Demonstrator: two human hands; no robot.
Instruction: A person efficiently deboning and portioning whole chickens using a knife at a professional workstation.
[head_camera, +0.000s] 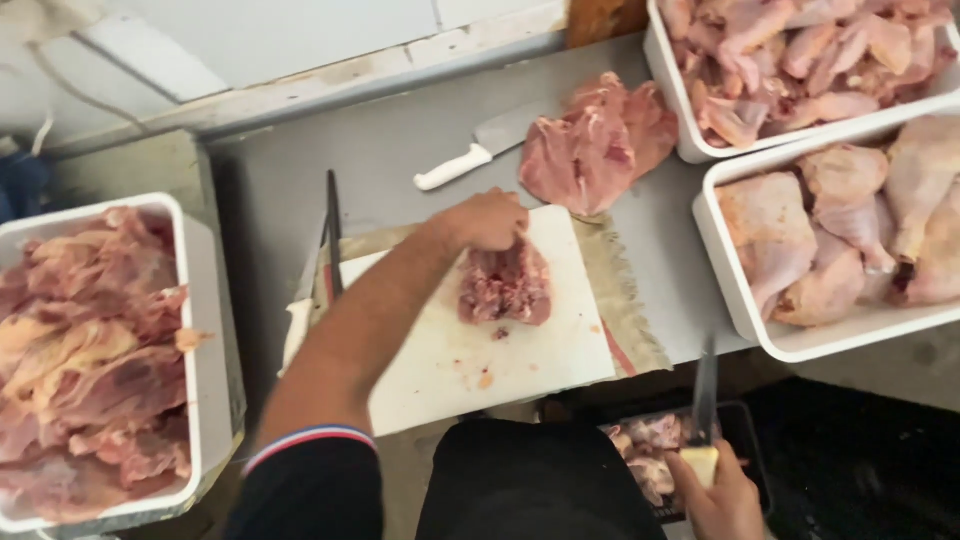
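My left hand (488, 220) grips the top of a raw chicken carcass piece (506, 286) lying on the white cutting board (470, 365). My right hand (722, 500) is low at the table's near edge, shut on the pale handle of a knife (705, 400) whose dark blade points up toward the table. Below the right hand sits a dark crate (745, 440) with meat scraps.
A white tub (205, 340) of chicken carcasses stands at left. Two white tubs at right hold cut pieces (790, 50) and whole chicken legs (850, 230). A pile of boneless meat (595, 145) and a white-handled cleaver (480, 150) lie behind the board. Two knives (320, 260) rest left of it.
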